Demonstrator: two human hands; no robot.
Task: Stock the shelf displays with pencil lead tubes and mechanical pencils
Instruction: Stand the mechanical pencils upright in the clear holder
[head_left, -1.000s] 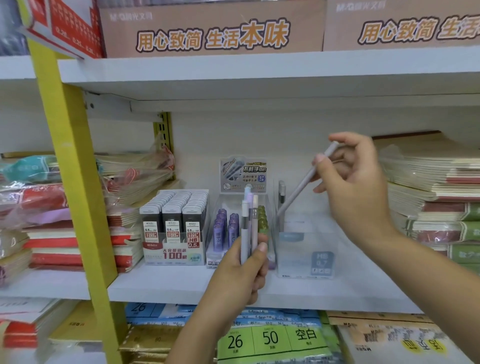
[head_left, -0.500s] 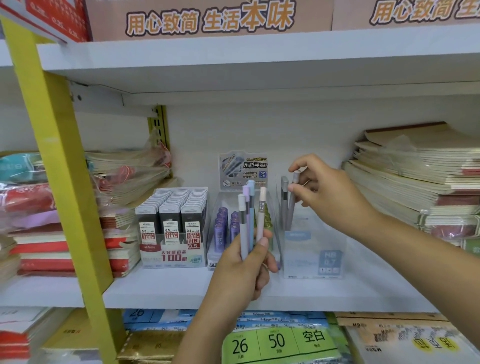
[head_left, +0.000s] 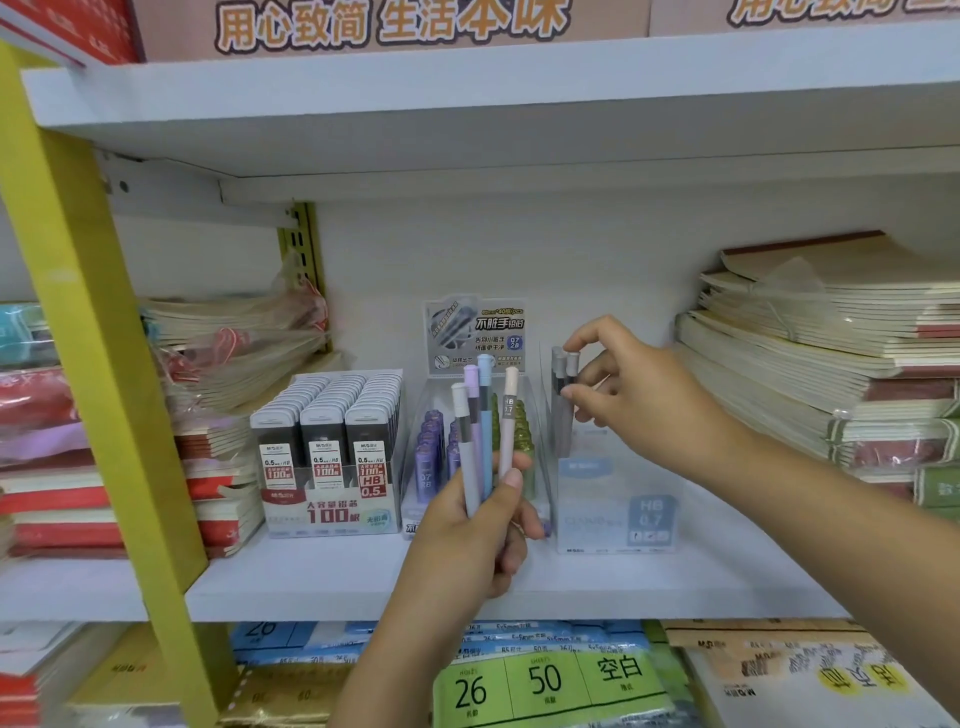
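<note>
Right hand (head_left: 644, 400) grip: thumb and forefinger clamped on the cap end of a grey pencil (head_left: 570, 371). It stands near upright in the far-left corner of the clear box (head_left: 618, 514), beside other grey pencils (head_left: 556, 361). Can't tell if its tip is on the bottom, since the box wall is frosted low down.

Left hand (head_left: 467, 540) grip: clamped round the lower half of four pencils (head_left: 480, 415) (white, purple, blue, pink). Caps are up, long axes vertical and slightly fanned. It holds them in front of the lead tubes (head_left: 431, 452), above the near side of the shelf (head_left: 311, 582), not touching it.

Key relation: the bundle is left of and nearer than the right hand, and the box is just right of the bundle. The held pencils' axes match those in the box, so no re-orienting is needed. It's a short reach left, then back right. The right hand is nearer the box; the left only feeds.

Likely next: let go of the grey pencil and take one from the bundle by its cap.

Room: the box is open-topped and mostly free on its right and near sides. The upper shelf (head_left: 467, 104) is well above the caps. The notebooks (head_left: 831, 353) crowd the right side of the right wrist. The black lead boxes (head_left: 327, 447) at left are off the path.

Risk: the standing pencils look propped only by the box wall, so a knock could tip them.
</note>
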